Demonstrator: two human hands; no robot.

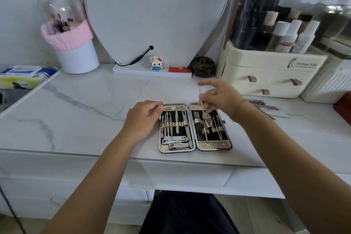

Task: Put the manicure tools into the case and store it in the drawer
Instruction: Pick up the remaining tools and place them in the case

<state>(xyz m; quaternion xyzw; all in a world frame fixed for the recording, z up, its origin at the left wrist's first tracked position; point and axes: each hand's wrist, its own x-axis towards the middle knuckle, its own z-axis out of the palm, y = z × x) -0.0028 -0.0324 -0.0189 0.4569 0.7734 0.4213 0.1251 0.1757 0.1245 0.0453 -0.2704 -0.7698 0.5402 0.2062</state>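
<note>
Tool pinched in right fingers, above case.

Open case flat on desk, tools strapped inside, loose tools rightward

Open case: shiny embossed gold-toned metal rim, black matt lining
Tools in case: polished silver metal
Tabletop: glossy white grey-veined marble
</note>
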